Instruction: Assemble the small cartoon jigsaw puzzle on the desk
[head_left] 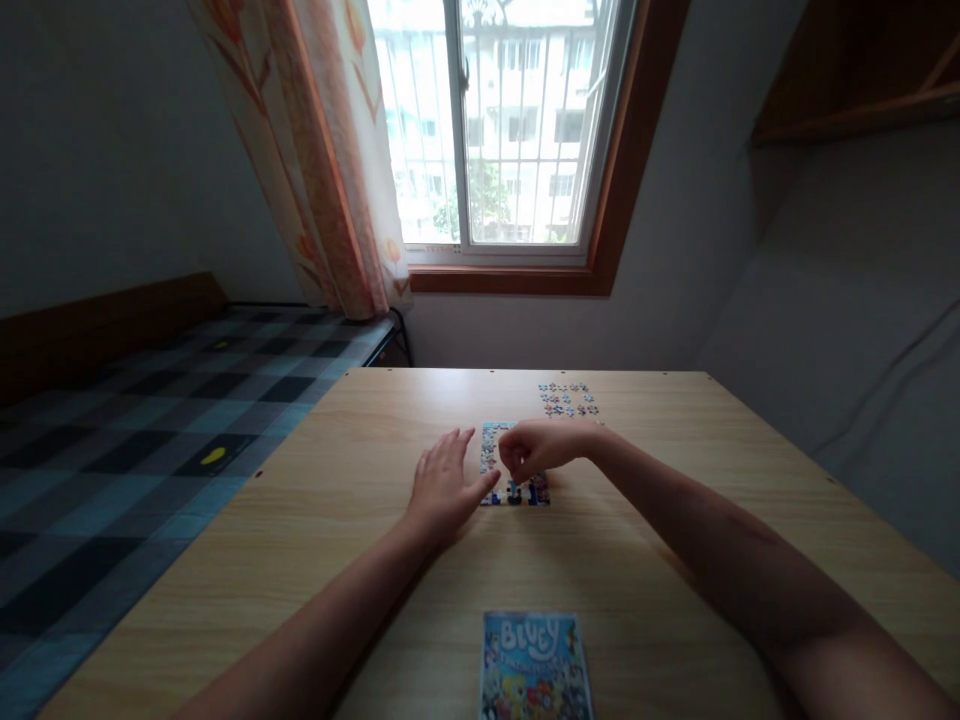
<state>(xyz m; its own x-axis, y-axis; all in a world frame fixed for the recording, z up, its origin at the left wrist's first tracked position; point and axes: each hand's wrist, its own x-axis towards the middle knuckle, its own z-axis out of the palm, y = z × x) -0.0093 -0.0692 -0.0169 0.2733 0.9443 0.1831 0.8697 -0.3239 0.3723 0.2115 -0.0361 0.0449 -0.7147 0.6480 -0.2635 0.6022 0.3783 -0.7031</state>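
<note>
- Puzzle point(489, 448), partly assembled, lies flat on the pale wooden table point(405, 400); I can make out its left column and near strip, the rest being partly covered by a hand.
- Left hand point(444, 488) rests at the puzzle's left side, fingers spread; I cannot tell whether its thumb touches the edge.
- Right hand point(546, 445) is over the puzzle, thumb and finger pinching what looks to me like a small light-blue piece point(514, 487) above the near strip.
- Loose pieces point(568, 411) sit in rows beyond the puzzle, toward its right.
- "Bluey" picture point(534, 665) lies nearer me than the puzzle.
</note>
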